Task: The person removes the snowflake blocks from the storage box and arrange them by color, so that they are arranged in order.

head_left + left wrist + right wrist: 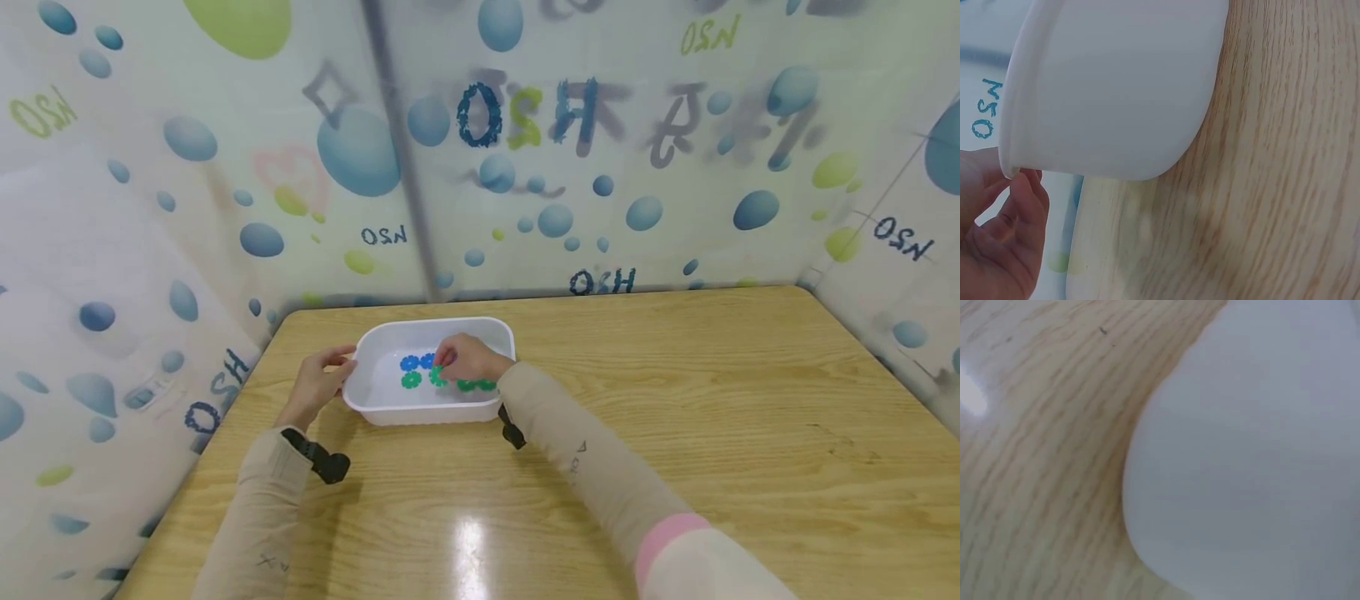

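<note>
A white plastic tub (423, 414) with rounded corners sits toward the back left of the table. My left hand (313, 387) holds its left end; in the left wrist view, thumb and fingers (1030, 203) pinch the rim from both sides. Over the tub's inside, my right hand (474, 358) pinches a green flower-shaped plastic piece (437, 377) between thumb and fingers. Blue flower-shaped pieces (408, 363) lie on the tub floor, with another green piece (411, 380) in front of them. More green pieces (467, 386) lie under my right hand, partly hidden by it.
The wooden table (675, 400) stretches right and toward me from the tub. Behind it and at both sides hang pale curtains (555, 183) printed with drops and letters. The right wrist view shows mostly the tub's outer wall (1241, 456).
</note>
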A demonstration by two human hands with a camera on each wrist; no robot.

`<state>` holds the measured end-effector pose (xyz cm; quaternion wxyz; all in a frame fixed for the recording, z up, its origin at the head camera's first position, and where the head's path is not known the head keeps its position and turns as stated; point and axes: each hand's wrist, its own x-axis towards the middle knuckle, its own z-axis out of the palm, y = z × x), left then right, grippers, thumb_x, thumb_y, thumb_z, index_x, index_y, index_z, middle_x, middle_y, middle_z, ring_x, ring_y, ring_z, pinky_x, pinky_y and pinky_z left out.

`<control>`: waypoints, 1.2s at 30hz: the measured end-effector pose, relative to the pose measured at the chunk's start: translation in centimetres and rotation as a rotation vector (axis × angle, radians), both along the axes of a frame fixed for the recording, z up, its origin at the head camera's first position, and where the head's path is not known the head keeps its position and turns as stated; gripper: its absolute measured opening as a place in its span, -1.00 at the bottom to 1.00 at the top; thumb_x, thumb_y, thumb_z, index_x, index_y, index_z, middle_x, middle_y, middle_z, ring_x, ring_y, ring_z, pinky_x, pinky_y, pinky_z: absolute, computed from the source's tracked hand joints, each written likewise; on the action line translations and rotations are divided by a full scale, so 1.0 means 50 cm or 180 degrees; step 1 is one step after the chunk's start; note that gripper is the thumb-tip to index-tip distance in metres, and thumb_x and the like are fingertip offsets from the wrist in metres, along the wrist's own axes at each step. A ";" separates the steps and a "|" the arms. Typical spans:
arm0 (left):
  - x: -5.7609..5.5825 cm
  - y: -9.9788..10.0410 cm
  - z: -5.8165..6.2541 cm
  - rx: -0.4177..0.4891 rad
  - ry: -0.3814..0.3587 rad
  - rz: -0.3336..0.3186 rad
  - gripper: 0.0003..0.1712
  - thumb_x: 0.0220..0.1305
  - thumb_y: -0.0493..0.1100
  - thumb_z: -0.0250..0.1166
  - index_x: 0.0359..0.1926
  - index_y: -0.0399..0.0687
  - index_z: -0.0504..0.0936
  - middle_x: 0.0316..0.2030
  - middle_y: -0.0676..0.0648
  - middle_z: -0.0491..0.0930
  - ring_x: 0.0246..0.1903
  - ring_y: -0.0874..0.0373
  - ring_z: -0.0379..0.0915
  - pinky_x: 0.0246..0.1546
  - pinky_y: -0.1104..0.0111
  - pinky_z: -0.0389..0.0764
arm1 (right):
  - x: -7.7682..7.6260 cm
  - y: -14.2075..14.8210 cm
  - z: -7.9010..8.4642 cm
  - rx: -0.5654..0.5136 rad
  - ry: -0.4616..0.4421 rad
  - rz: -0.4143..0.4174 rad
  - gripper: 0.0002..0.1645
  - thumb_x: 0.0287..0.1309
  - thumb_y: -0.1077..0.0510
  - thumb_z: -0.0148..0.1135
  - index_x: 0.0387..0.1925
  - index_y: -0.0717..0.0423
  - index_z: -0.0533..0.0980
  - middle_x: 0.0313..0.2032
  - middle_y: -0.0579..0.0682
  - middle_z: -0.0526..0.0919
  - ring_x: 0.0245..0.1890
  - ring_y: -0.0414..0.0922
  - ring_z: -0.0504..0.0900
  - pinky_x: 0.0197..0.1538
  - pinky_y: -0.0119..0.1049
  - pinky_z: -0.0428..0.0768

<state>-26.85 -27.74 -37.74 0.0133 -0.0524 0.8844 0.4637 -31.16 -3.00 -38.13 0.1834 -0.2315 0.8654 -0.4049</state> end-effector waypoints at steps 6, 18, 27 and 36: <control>0.000 -0.001 -0.001 -0.0049 0.0011 0.0020 -0.54 0.28 -0.20 0.04 0.18 -0.22 0.31 -0.05 -0.27 0.30 -0.33 0.02 0.37 -0.49 0.46 0.50 | -0.002 0.014 0.020 -0.0149 0.0014 -0.0032 -0.84 0.02 0.28 0.21 -0.28 0.18 0.49 -0.34 -0.02 0.52 -0.33 -0.17 0.49 -0.28 -0.45 0.49; 0.000 -0.005 -0.005 -0.0026 0.0070 -0.0053 -0.53 0.28 -0.19 0.04 0.18 -0.26 0.30 -0.07 -0.28 0.31 -0.38 0.09 0.38 -0.48 0.45 0.52 | 0.004 0.064 0.060 -0.0272 0.0377 -0.0030 -0.80 0.02 0.27 0.20 -0.24 0.19 0.49 -0.28 0.01 0.54 -0.23 -0.13 0.49 -0.15 -0.41 0.48; 0.000 -0.005 -0.004 -0.0008 0.0054 -0.0031 -0.54 0.27 -0.20 0.05 0.17 -0.25 0.32 -0.08 -0.26 0.31 -0.37 0.10 0.39 -0.47 0.45 0.53 | 0.018 0.111 0.092 -0.0588 0.0220 0.0025 -0.80 0.07 0.30 0.15 -0.21 0.24 0.47 -0.27 0.06 0.54 -0.31 -0.12 0.52 -0.22 -0.35 0.53; -0.002 -0.007 -0.008 -0.0005 0.0129 -0.0060 -0.55 0.27 -0.21 0.06 0.16 -0.27 0.32 -0.11 -0.26 0.32 -0.37 0.09 0.39 -0.49 0.45 0.53 | 0.010 0.183 0.090 -0.0741 0.0118 -0.0302 -0.80 0.10 0.30 0.12 -0.19 0.27 0.46 -0.28 0.10 0.52 -0.30 -0.08 0.52 -0.22 -0.30 0.55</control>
